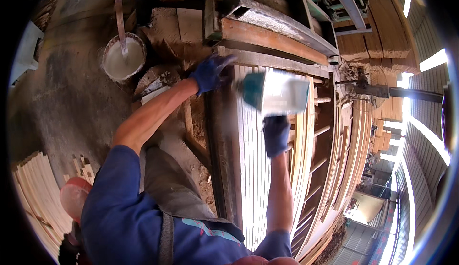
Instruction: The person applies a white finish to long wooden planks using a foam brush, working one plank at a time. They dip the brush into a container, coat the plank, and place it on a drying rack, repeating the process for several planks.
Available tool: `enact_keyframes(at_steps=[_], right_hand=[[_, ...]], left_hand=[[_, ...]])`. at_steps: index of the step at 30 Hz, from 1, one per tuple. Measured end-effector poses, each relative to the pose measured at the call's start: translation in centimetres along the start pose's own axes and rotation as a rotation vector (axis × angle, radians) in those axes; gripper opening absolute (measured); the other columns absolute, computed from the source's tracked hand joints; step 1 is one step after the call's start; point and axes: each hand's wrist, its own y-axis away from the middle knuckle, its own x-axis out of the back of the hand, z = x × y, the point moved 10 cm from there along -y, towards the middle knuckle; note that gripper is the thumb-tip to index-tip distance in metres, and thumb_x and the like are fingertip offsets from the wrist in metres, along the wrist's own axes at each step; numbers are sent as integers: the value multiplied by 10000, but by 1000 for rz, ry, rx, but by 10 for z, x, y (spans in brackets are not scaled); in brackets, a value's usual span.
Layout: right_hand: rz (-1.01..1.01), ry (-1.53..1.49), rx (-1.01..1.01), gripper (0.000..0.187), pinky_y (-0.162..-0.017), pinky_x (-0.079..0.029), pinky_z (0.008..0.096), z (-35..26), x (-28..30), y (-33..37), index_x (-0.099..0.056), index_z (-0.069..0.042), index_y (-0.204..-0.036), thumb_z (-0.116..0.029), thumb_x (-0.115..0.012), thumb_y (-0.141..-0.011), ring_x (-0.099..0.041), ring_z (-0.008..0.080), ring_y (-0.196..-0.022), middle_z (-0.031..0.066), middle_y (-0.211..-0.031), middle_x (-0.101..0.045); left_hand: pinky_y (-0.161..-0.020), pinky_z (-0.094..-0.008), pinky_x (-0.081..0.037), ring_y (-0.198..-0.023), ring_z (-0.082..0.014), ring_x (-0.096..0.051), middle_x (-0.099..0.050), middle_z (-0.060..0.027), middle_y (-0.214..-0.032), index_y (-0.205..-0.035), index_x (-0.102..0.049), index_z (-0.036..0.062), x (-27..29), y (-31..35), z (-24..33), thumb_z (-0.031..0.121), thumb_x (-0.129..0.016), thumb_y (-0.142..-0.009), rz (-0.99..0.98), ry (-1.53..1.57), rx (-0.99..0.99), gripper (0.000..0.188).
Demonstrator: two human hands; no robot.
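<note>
My right hand (276, 136), in a dark blue glove, is closed on the near end of a white and teal box-shaped container (283, 93). The container is blurred and hangs over a row of long pale wooden strips (253, 169) lying side by side. Exactly how the fingers grip it is hidden. Beyond the strips' left corner, my left hand (210, 75), gloved in blue too, has its fingers apart and holds nothing. It hovers close to the dark frame edge near the strips' far ends; whether it touches the wood I cannot tell.
On the floor at the left stands a bucket (123, 58) of whitish liquid with a long flat stick (121, 23) in it. An orange-brown beam (272, 40) on a machine runs across the far side. Wooden strips (43, 188) are stacked at the lower left; more boards (361, 145) lie right.
</note>
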Motion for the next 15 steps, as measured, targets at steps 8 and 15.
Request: enact_keyframes(at_steps=[8,15], right_hand=[[-51,-114,123,189,-405,-397,224,-12,-20,-70,-643,-68,-924,-197,-509,-955,-522,87,-466,30,-631,-599],[-82,310,333,266,-441,-492,392,11,31,72,-598,-36,-843,-257,-485,-940,-614,345,-515,180,-552,-575]], left_hand=[[-943,-418,-470,-1115,-356,-536,-562,-172,-1200,-1369,-436,104,-12,3,0,156,-748,-738,-65,-63,18,705],[-921,-352,-486,-1054,-236,-606,-614,-141,-1193,-1310,-508,77,-17,-4,-1,52,-692,-724,-91,157,17,615]])
